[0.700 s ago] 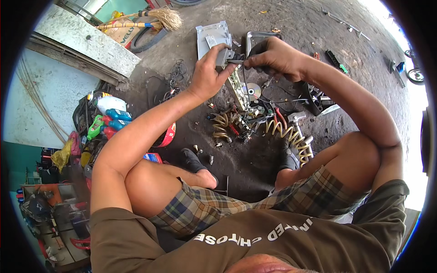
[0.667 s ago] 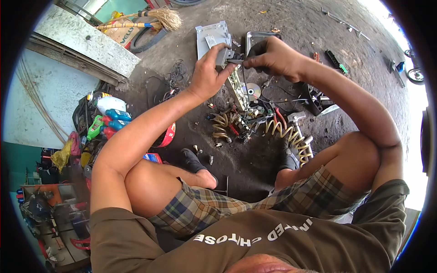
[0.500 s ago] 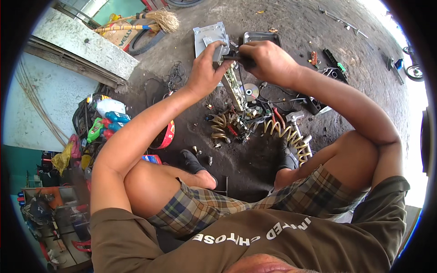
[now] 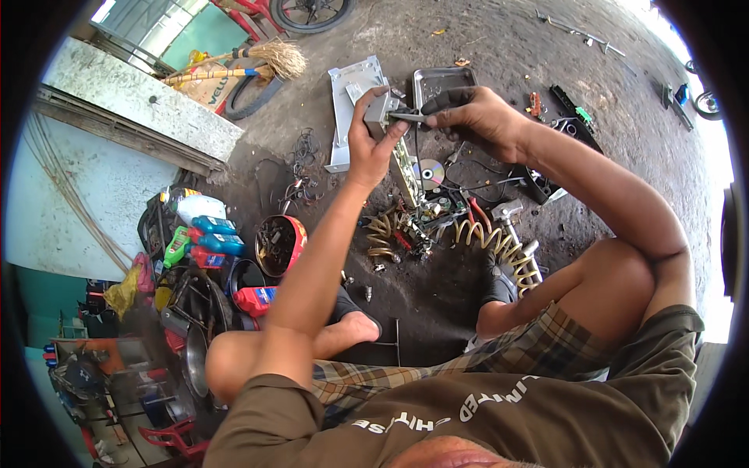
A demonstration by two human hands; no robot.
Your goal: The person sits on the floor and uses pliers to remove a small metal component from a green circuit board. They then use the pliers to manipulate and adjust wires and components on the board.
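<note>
My left hand (image 4: 372, 132) grips a grey metal block (image 4: 376, 115) at the top of a long metal strip with pale parts (image 4: 407, 179). My right hand (image 4: 476, 121) pinches a slim grey tool (image 4: 409, 118) whose tip is at the block. A thin dark cord hangs between my hands. Beyond them lie a grey metal plate (image 4: 341, 125) and a steel tray (image 4: 443, 73). Below lie a disc (image 4: 433, 173), coiled yellowish hose (image 4: 488, 242), red-handled pliers (image 4: 479, 211), a hammer (image 4: 507, 208) and several circuit pieces.
Bottles (image 4: 218, 234), a red tub of scrap (image 4: 296, 238) and black parts crowd the left beside a wall. A broom (image 4: 273, 56), a tyre (image 4: 238, 105) and a wheel (image 4: 308, 12) are at upper left. Rails (image 4: 577, 31) and dark parts (image 4: 569, 109) lie at right.
My left arm has swung rightward, showing the red tub. Both hands sit slightly lower in view, still on the block and tool. The head view has shifted, showing more of the wheel.
</note>
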